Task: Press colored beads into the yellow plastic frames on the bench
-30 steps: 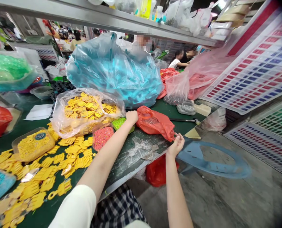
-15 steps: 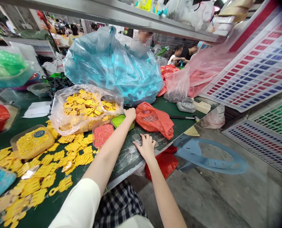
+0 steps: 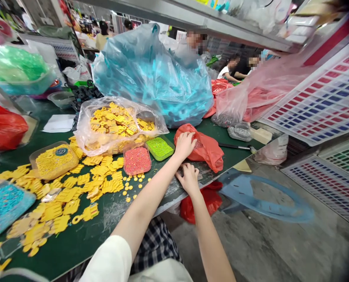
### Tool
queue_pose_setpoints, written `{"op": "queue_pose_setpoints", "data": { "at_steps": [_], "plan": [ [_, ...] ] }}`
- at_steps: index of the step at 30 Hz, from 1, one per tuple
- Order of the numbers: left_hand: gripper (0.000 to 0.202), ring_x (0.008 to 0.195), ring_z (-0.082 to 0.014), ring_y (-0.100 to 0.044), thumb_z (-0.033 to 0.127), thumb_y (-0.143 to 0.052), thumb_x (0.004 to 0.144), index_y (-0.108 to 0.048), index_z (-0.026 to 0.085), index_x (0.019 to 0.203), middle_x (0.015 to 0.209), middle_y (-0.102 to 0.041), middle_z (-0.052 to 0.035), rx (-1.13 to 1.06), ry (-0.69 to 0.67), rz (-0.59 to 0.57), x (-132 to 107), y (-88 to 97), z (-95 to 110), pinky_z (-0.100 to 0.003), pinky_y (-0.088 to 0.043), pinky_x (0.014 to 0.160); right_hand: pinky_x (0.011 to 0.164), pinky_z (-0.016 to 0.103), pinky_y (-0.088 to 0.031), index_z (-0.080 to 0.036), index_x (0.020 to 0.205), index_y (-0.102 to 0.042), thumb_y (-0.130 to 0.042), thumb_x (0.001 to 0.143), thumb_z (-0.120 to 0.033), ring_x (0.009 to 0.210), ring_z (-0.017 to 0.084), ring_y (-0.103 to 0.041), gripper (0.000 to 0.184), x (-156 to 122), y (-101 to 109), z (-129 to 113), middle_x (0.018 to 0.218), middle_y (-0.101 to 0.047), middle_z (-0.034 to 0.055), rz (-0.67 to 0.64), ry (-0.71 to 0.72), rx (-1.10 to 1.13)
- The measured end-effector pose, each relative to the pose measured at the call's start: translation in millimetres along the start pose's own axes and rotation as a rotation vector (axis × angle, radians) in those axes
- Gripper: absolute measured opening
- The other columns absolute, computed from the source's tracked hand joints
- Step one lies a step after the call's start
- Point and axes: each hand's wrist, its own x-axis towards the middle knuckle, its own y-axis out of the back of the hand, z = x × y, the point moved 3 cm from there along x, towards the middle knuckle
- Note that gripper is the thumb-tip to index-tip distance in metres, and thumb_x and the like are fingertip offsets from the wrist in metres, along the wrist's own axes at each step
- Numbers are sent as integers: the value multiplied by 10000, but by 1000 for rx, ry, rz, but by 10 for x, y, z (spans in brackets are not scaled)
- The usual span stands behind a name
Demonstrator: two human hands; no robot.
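My left hand (image 3: pixel 185 145) lies over the near left part of a crumpled red plastic bag (image 3: pixel 208 150), its fingers stretched onto the bag with the tips partly out of sight. Just below it, my right hand (image 3: pixel 189 177) rests at the table's edge, fingers bent and apart. Around the right hand the table top looks clear and shiny, perhaps from thin transparent pieces; its fingertips partly hide what lies there. Left of my hands stand a tray of green beads (image 3: pixel 160 148) and a tray of red beads (image 3: pixel 137 160).
Yellow flat plastic pieces (image 3: pixel 58 211) spread across the green table, with small yellow discs (image 3: pixel 128 192) nearby. Behind are a bag of yellow parts (image 3: pixel 116 125) and a large blue bag (image 3: pixel 153 78). A black-handled tool (image 3: pixel 236 147) lies right. Plastic crates (image 3: pixel 318 98) stand beyond; people sit behind.
My left hand has moved from beside the green bead tray rightward onto the red bag, uncovering the tray. My right hand stays near the table edge. The view has shifted slightly.
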Motion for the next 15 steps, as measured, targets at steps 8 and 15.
{"op": "queue_pose_setpoints", "data": {
  "at_steps": [8, 15],
  "plan": [
    [221, 1106, -214, -589, 235, -510, 944, -616, 190, 1132, 1147, -681, -80, -56, -57, 347, -990, 1128, 62, -386, -428, 1006, 896, 450, -393, -222, 1117, -602, -401, 943, -576, 1036, 283, -536, 443, -9, 114, 285, 1086, -607, 112, 66, 37, 87],
    [178, 1000, -199, -635, 266, -507, 949, -651, 220, 1042, 1029, -704, -51, 52, 79, 347, -2433, 1905, -245, -374, -492, 922, 1007, 459, -358, -165, 1105, -596, -477, 906, -547, 1152, 279, -500, 447, 552, 678, 500, 1157, -597, 164, 187, 3, 130]
  ]
}}
